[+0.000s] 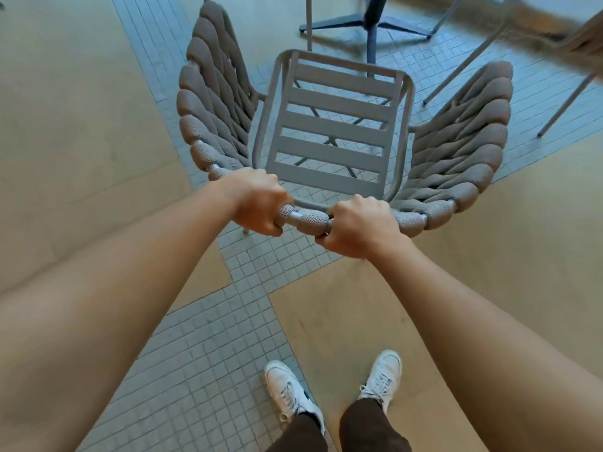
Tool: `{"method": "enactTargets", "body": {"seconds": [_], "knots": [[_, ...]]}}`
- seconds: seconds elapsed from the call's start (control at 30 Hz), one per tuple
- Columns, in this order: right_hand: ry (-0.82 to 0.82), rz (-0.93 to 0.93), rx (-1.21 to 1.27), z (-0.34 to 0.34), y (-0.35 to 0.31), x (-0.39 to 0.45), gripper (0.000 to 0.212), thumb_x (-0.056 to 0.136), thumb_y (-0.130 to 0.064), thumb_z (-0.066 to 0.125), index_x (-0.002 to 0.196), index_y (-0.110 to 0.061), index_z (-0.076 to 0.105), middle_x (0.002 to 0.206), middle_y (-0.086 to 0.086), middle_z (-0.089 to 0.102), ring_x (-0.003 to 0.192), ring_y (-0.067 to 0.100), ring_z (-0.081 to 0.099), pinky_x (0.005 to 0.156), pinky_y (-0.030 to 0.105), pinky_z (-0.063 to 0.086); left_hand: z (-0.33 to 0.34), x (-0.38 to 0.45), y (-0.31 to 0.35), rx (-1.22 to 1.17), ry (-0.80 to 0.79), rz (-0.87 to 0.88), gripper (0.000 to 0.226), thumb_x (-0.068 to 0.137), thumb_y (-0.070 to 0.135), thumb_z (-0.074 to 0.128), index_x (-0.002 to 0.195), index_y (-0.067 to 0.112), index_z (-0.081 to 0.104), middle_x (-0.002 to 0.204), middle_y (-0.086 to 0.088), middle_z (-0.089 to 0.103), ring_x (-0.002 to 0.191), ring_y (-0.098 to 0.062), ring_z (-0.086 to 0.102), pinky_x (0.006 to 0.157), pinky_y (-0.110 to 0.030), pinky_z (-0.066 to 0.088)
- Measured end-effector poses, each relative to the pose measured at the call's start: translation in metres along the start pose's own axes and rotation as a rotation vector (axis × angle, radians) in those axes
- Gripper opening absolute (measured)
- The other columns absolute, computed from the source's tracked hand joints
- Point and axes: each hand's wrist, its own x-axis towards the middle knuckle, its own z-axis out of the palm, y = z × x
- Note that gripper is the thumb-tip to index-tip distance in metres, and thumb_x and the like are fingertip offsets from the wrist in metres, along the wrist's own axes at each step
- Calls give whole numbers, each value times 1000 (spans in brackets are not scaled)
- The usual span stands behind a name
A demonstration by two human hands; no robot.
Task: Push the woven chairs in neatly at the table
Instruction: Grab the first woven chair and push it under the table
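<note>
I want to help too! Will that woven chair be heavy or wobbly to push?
Probably light: the woven chair has a thin tube frame and an open slatted seat. It likely stays stiff. It may catch on the tile floor joints, so both hands grip the top rail.

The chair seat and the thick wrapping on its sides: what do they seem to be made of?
Seat: probably painted metal, matte grey-beige; flat rigid slats in a tubular frame. Wrapping: apparently woven fabric rope, taupe; fine mesh texture shows between the left hand and right hand.

I see a floor of tan smooth panels crossed by bands of small pale grey square tiles, a dark pedestal table base on it up ahead, thin metal legs to its right, soft even light
</note>
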Motion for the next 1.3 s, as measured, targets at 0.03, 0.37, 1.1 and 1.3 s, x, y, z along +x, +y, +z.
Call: {"method": "enactTargets", "body": {"seconds": [0.03, 0.37, 1.1, 1.3], "knots": [[-2, -5, -6, -1, 2, 3, 49, 71, -72, 51, 85, -29, 72, 61, -8, 41, 58, 21, 47, 53, 30, 30, -2, 4, -4, 4, 0, 11, 31, 71, 60, 57, 96, 42, 62, 73, 13, 58, 68, -11, 58, 67, -37, 58], [2, 47, 37, -24, 28, 61, 48, 69, -72, 53, 87, -32, 73, 62, -8, 46, 56, 20, 48, 54, 30, 33, -34, 52, -49, 18, 74, 28, 39, 60, 63, 51, 92, 45, 62, 70, 12, 56, 60, -8, 53, 57, -29, 50], [-17, 84, 90, -76, 78, 189, 46, 74, -69, 52, 79, -26, 68, 63, -6, 49, 61, 24, 54, 56, 32, 41, -111, 154, -153, 72, 110, 176, 47, 65, 63, 51, 107, 44, 62, 82, 14, 65, 71, -13, 63, 52, -26, 37], [-6, 127, 80, -90, 97, 231, 45, 73, -70, 52, 80, -28, 67, 63, -7, 45, 62, 25, 52, 58, 33, 41, -137, 189, -183, 63, 94, 190, 49, 67, 63, 52, 112, 46, 61, 84, 13, 66, 73, -14, 63, 58, -28, 46]]}}
